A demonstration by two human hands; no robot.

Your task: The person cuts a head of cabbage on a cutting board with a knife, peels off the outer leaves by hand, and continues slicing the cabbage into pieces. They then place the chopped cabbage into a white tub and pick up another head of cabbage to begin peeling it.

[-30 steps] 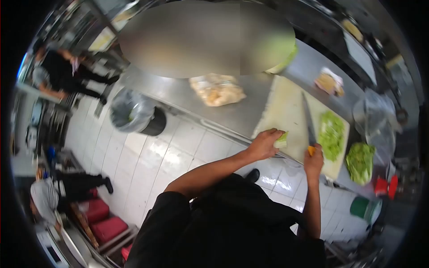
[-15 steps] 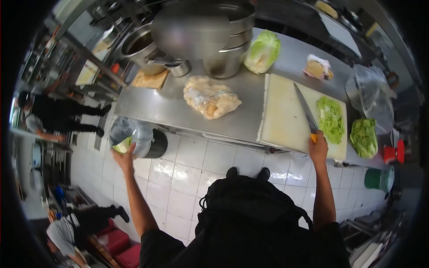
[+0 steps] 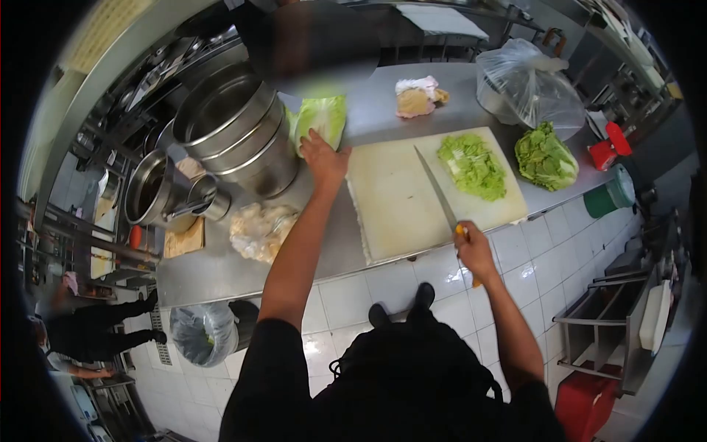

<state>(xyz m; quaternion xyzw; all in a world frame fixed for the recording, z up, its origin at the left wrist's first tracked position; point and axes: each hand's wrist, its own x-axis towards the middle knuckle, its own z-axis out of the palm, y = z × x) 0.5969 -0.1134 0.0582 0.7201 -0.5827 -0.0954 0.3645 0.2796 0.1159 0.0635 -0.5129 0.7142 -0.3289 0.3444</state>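
— What is the left hand (image 3: 324, 158) doing?

— It is reaching across the bench (image 3: 324, 254), fingers spread, resting against the lower edge of the cabbage (image 3: 318, 118); its grip is not closing on it. The cabbage is lying between the stacked pots (image 3: 236, 132) and the board (image 3: 412, 191).

— And the right hand (image 3: 475, 250)?

— It is gripping the knife (image 3: 438, 193), fingers pressed tight around the yellow handle at the board's near edge. The blade is lying flat across the board, pointing away from the person.

— Anything else on the board?

— Shreds (image 3: 473, 166) are sitting at its far right corner, and loose leaves (image 3: 545, 156) are lying just beyond it, beside a bag (image 3: 526, 85).
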